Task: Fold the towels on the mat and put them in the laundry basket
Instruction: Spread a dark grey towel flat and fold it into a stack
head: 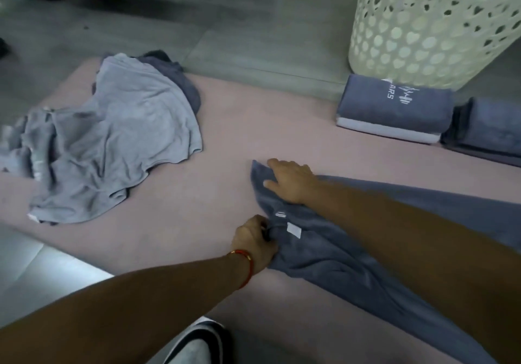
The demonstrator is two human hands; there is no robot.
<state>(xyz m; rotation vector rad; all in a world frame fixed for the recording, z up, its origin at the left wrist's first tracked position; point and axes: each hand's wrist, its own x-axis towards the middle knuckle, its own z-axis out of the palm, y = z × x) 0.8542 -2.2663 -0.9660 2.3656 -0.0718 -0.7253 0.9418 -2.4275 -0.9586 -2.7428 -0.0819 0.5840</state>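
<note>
Dark blue-grey terry towel (352, 251): long axis trailing rightward from both grips. Left hand (255, 243) pinching near corner; right hand (290, 180) flat on far corner.

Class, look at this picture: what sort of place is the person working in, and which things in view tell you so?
Probably an indoor room at home, or a laundry area, worked at floor level. A pink mat lies on grey floor tiles, a perforated laundry basket stands beside it, and folded towels wait nearby.
</note>
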